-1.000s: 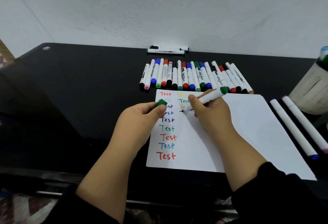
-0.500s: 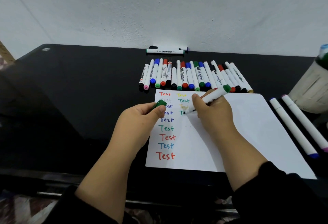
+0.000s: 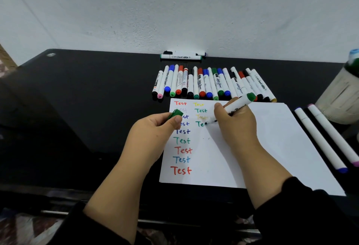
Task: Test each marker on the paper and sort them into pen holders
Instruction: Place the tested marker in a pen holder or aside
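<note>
The paper (image 3: 242, 147) bears the handwritten word "Test" in two columns. In the left column it reads red at the top, then a faint, nearly unreadable one, two blue ones partly hidden behind the left hand (image 3: 153, 130), then blue, green, red, blue and red. In the right column it stands in yellow, green and faint yellow, and below these is a green "Te", cut off at the tip of the green marker (image 3: 236, 107). That marker carries script print, partly covered by the right hand (image 3: 236, 126). The marker by the wall (image 3: 180, 57) reads "Smooth". Script labels on the row markers (image 3: 211, 83) are too small to read.
</note>
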Demonstrator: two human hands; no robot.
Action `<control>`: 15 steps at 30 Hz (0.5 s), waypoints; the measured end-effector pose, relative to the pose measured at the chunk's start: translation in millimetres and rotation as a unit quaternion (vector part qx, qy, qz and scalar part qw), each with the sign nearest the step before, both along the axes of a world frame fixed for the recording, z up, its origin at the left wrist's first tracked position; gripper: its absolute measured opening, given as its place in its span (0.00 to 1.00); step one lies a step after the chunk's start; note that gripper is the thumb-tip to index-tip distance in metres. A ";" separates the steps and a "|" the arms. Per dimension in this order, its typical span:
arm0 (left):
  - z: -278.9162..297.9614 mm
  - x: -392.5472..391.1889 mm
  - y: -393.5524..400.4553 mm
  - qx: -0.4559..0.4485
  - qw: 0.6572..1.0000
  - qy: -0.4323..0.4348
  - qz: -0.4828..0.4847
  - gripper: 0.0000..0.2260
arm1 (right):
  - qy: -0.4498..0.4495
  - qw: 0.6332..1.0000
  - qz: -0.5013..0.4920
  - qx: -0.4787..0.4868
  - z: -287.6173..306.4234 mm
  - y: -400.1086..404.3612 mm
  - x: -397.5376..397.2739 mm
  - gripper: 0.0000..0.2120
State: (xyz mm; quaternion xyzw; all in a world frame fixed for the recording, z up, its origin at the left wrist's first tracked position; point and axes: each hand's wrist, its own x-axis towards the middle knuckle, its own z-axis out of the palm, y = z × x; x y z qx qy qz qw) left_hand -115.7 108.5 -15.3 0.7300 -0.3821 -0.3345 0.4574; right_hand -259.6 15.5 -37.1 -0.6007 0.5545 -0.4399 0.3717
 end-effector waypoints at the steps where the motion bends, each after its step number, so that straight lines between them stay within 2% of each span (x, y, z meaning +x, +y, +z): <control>1: -0.2 0.2 0.0 -0.001 1.000 0.001 0.001 0.05 | 0.003 1.000 -0.001 -0.003 -0.2 -0.4 0.1 0.14; 8: -1.4 0.2 -1.8 0.007 1.000 -0.001 -0.005 0.04 | -0.007 1.000 -0.003 0.005 0.4 -0.1 -0.4 0.08; 15: -3.2 0.1 -3.3 0.007 1.000 -0.006 -0.001 0.07 | -0.007 1.000 -0.026 0.001 1.6 -0.4 -0.7 0.12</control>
